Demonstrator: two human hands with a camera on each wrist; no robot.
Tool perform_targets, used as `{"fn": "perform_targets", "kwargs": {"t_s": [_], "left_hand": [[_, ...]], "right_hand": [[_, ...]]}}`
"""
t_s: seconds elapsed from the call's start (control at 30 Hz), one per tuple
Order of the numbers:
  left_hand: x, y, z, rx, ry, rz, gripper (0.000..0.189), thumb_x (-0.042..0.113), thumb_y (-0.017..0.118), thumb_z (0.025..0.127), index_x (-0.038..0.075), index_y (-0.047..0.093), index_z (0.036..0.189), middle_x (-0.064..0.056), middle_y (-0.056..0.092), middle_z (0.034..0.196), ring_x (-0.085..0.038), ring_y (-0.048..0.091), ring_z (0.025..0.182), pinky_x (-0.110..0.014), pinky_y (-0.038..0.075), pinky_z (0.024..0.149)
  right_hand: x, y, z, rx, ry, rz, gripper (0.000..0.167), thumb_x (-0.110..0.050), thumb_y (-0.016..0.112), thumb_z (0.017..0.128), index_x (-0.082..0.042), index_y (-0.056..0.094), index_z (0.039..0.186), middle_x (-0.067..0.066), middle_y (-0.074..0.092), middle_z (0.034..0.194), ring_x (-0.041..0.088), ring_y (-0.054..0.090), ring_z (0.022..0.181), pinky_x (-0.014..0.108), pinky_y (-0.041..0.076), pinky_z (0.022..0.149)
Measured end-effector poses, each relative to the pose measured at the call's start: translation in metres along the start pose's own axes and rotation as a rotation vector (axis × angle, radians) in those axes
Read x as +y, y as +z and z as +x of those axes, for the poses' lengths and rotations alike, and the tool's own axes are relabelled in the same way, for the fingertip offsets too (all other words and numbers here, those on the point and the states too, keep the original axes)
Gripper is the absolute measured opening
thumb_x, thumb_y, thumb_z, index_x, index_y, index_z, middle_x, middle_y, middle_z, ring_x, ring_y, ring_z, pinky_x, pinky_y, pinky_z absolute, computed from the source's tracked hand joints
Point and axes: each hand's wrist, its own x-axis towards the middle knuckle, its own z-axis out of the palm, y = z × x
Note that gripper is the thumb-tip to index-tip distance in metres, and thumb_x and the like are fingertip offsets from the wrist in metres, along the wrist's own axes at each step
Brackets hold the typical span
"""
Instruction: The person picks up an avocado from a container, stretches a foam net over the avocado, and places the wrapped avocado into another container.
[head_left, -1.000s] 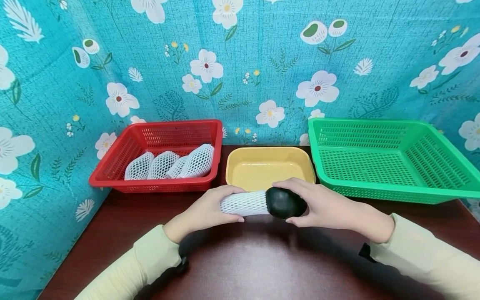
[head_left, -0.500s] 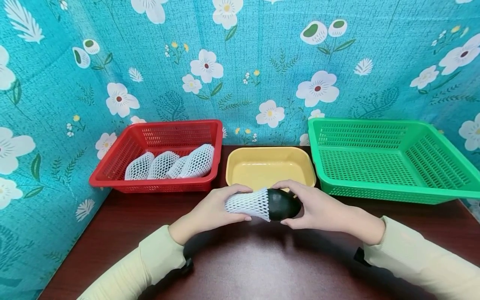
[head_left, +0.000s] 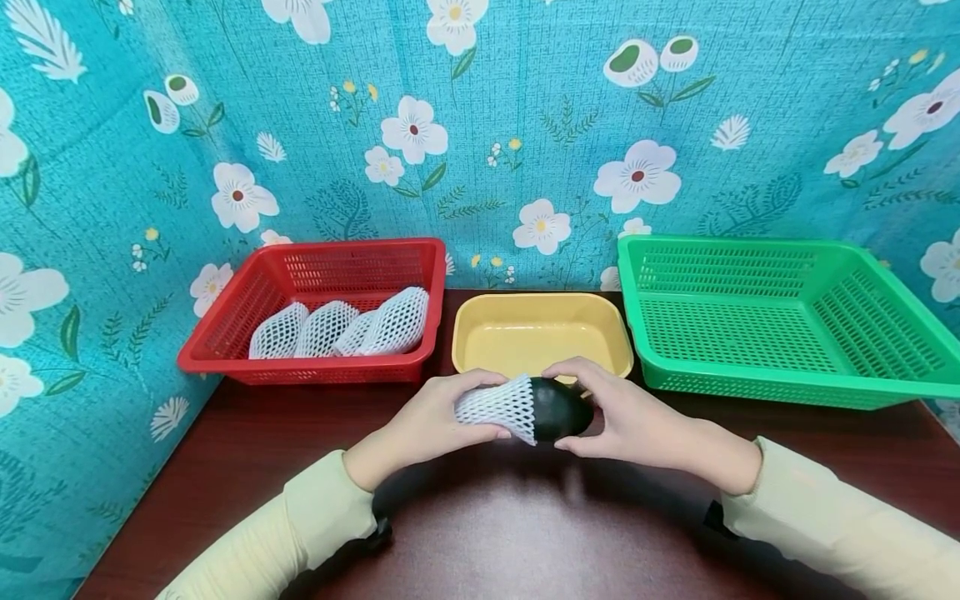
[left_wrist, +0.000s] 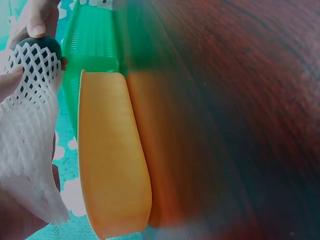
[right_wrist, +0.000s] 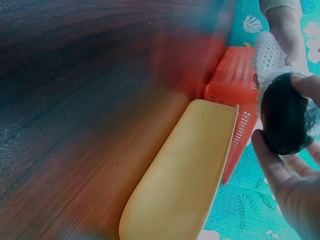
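A dark, glossy, egg-shaped avocado [head_left: 558, 409] lies sideways above the table, one end inside a white foam fruit net [head_left: 498, 407]. My left hand [head_left: 431, 425] grips the net from its left end, thumb on the near side. From the right, my right hand [head_left: 633, 417] holds the bare end of the avocado between thumb and fingers. In the left wrist view the mesh of the foam net [left_wrist: 35, 80] stretches round the avocado's end. The right wrist view shows the avocado [right_wrist: 285, 115] at my fingertips; how far it reaches inside the net is hidden.
A red basket [head_left: 300, 368] with several white foam nets [head_left: 397, 323] stands back left; whether these hold anything I cannot tell. A yellow tray [head_left: 540, 333] sits just behind my hands. To the right is a green basket [head_left: 757, 367]. Behind hangs a flowered cloth [head_left: 480, 100].
The net's open edge has spread over more of the avocado. My left hand has moved a little right, and my right hand has shifted slightly left with the avocado.
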Motion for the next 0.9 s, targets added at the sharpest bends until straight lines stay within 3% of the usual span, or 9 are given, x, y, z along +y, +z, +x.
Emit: {"fn": "perform_targets", "kwargs": {"t_s": [0.23,0.47,0.63,0.9], "left_hand": [[0.000,0.000,0.001,-0.003,0.006,-0.019,0.060,0.029,0.089,0.081,0.020,0.064,0.135,0.006,0.067,0.121,-0.014,0.061,0.104,-0.032,0.056,0.085],[0.006,0.000,0.002,-0.021,-0.010,-0.001,0.066,0.032,0.089,0.079,0.021,0.061,0.138,0.008,0.065,0.123,-0.012,0.059,0.105,-0.032,0.056,0.086],[0.012,0.000,0.004,-0.038,-0.028,0.011,0.070,0.035,0.090,0.077,0.022,0.060,0.139,0.011,0.064,0.122,-0.010,0.059,0.107,-0.030,0.056,0.085],[0.015,0.005,0.008,-0.062,0.001,0.039,0.074,0.034,0.091,0.075,0.022,0.058,0.140,0.012,0.062,0.123,-0.008,0.057,0.109,-0.028,0.056,0.087]], "right_hand": [[0.002,0.001,-0.001,0.054,-0.111,0.002,0.072,0.001,0.090,0.074,-0.008,0.050,0.133,0.006,0.054,0.132,0.021,0.060,0.113,0.033,0.058,0.088],[0.001,0.001,-0.003,0.079,-0.036,0.088,0.068,-0.004,0.093,0.072,-0.009,0.055,0.129,0.007,0.059,0.128,0.021,0.068,0.101,0.030,0.060,0.080],[0.002,0.003,-0.003,0.121,-0.063,0.055,0.068,-0.004,0.095,0.070,-0.009,0.060,0.128,0.009,0.065,0.126,0.017,0.068,0.099,0.034,0.061,0.077],[0.005,0.007,-0.003,0.140,-0.107,0.054,0.069,-0.003,0.095,0.069,-0.007,0.063,0.129,0.007,0.067,0.121,0.013,0.066,0.091,0.028,0.060,0.073]]}}
